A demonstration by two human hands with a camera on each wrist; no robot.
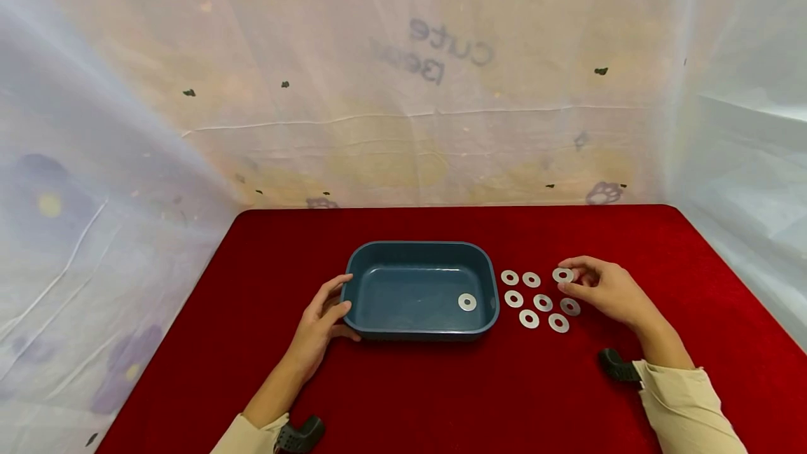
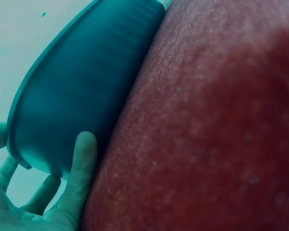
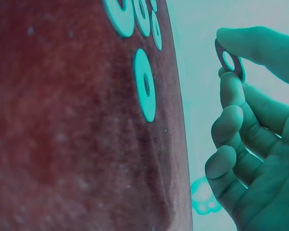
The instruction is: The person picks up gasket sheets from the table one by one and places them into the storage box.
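A blue-grey rectangular tub (image 1: 403,300) stands on the red cloth, with one flat metal washer (image 1: 461,302) lying inside near its right end. My left hand (image 1: 320,324) is at the tub's left end, its spread fingers touching the outer wall and rim; the left wrist view shows them against the side wall. Between thumb and fingertips, my right hand (image 1: 608,291) pinches another washer (image 3: 239,71), raised off the cloth. Several more washers (image 1: 522,319) lie flat and apart between the tub and my right hand, one (image 1: 570,312) just below its fingers.
Red cloth (image 1: 441,398) covers the table under everything. Translucent printed sheeting (image 1: 403,146) rises behind the table's far edge and along both sides. A dark wrist mount (image 1: 618,367) sits at my right cuff, another (image 1: 301,434) at the left.
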